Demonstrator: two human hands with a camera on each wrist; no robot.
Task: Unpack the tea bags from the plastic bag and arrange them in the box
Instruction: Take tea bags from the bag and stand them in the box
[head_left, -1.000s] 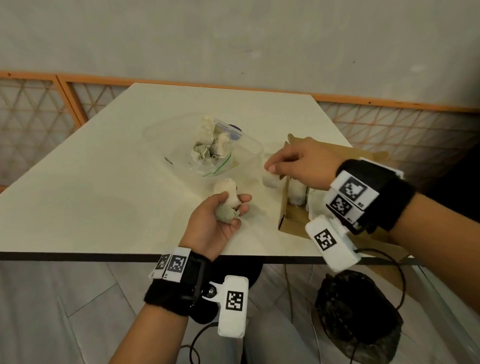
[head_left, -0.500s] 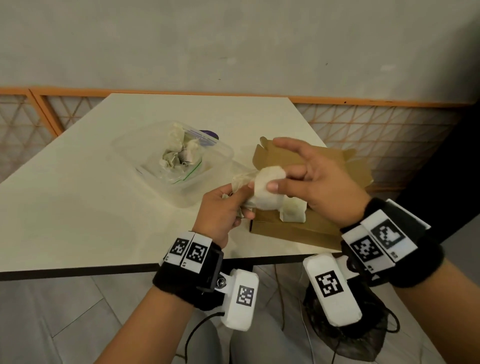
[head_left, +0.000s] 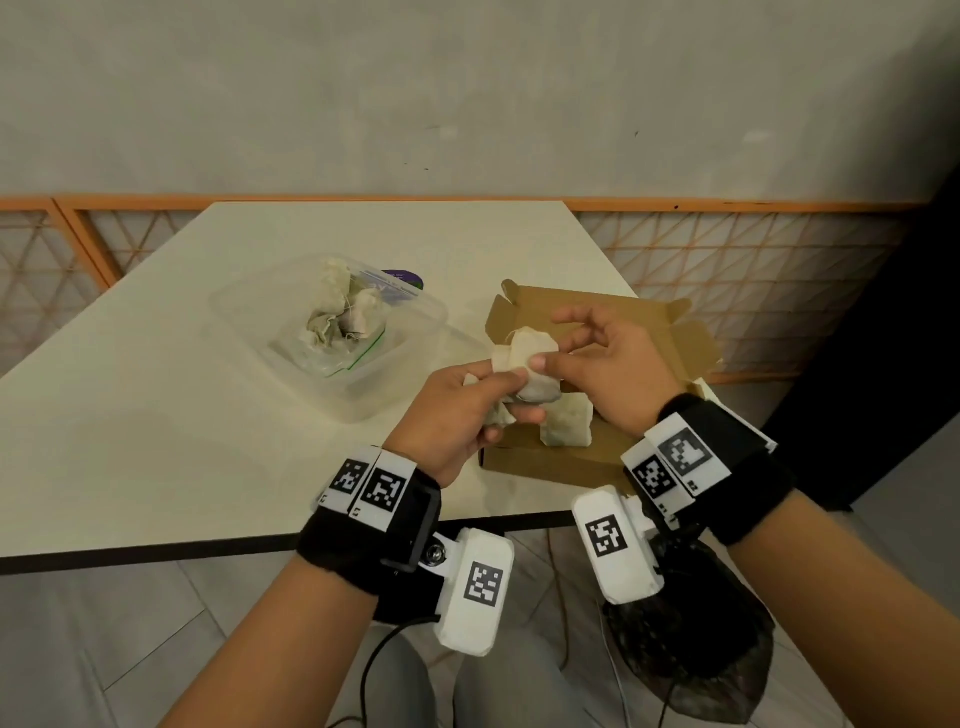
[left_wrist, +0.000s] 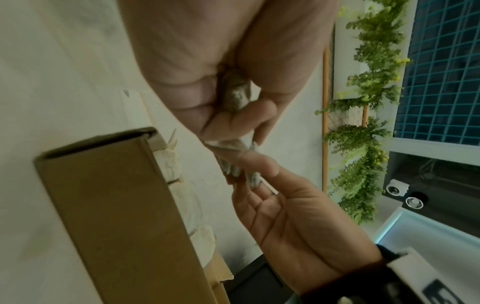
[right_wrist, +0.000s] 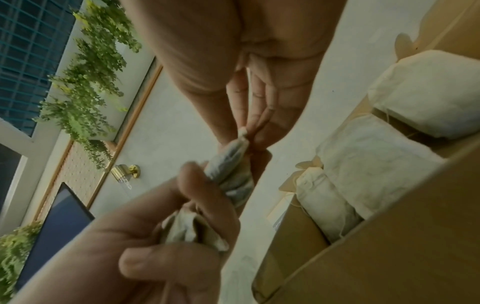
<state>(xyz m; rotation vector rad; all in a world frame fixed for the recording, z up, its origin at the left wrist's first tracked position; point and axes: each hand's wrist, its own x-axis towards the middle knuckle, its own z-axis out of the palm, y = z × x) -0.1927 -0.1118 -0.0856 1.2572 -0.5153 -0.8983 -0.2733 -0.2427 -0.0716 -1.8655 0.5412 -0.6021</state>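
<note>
No readable labels. Left hand grips tea bags; right hand pinches one. Three bags in box.

Left hand and right hand pinching one tea bag; cardboard box at seven o'clock

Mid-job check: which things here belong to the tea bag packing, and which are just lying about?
Job:
tea bags held between left hand and right hand
plastic bag with more tea bags
box

Lying about:
table
dark bag on floor
</note>
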